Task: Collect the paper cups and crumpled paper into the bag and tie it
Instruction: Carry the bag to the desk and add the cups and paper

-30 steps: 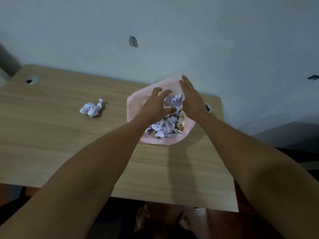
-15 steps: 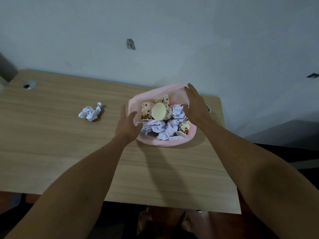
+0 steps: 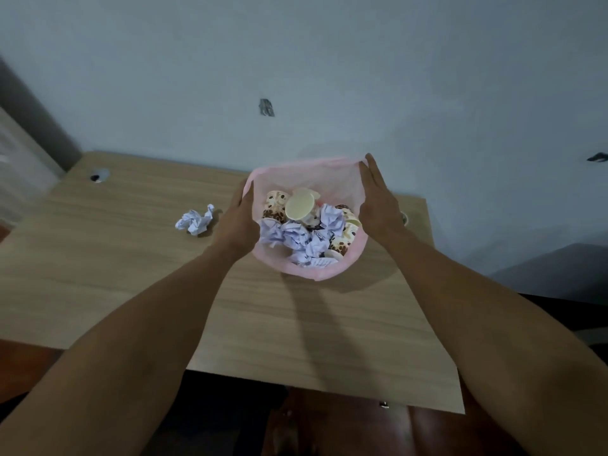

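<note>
Where the pale wall (image 3: 329, 60) rises, a wooden table (image 3: 115, 274) abuts.

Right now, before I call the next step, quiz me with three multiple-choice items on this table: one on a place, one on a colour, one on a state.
1. Where is the loose crumpled paper?
A. On the table, on the left hand's side of the bag
B. Inside the bag
C. On the floor

2. What colour is the bag?
A. Black
B. Pink
C. Green

3. The bag's mouth is:
A. Tied
B. Twisted shut
C. Open

Key: 1 A, it lies on the table beyond the left hand. 2 B, its rim is pink. 3 C, paper cups show inside between both hands; right hand.
</note>
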### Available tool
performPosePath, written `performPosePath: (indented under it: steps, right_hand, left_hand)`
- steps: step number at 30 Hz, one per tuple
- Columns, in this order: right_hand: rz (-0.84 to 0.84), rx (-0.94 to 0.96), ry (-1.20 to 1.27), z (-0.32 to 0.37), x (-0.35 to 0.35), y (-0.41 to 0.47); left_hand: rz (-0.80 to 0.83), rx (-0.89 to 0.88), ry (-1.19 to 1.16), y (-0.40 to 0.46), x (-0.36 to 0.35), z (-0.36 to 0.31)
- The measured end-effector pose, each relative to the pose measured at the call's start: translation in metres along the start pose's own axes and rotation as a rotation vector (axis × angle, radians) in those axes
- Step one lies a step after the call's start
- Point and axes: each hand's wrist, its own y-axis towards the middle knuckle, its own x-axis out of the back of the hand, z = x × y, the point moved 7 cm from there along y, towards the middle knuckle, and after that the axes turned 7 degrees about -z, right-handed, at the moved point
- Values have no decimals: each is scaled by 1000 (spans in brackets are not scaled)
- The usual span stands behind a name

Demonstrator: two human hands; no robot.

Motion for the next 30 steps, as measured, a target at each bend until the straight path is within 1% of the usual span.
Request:
performPosePath:
  steps: [3,7,11,15,17,22,24,26,28,29,30]
  right_hand:
    - [2,20,16,12,2,-1]
    - [0,36,28,28,-1,-8]
    - [1,13,29,44,-6,-13]
    - [-22,-51,2,61,-21,-16]
    - [-28,-84,-12,69,-30,-18]
    - [-74,-159,-37,91,-56,-20]
    - [-91,-188,-69,99,-68,-20]
    - [-110,-197,-95,107,-79,-21]
    - [-118,-198,-125,114,-87,-23]
    - [-118,-208,-144,118,-90,-23]
    - [-116,-221,-162,121,-93,-22]
  left_hand:
    - [3,42,36,-8,14,3]
    - [-18,54,64,-22,35,3]
    - [-23,37,91,-26,50,10]
    - [14,16,132,-14,61,33]
    - [36,-18,141,-5,64,47]
    - [150,-115,115,17,57,87]
    - [200,-189,84,22,53,107]
    - [234,-307,19,24,55,125]
    - [202,-423,-76,21,64,140]
    - [158,-421,-126,21,71,149]
    - [109,-367,-163,24,77,160]
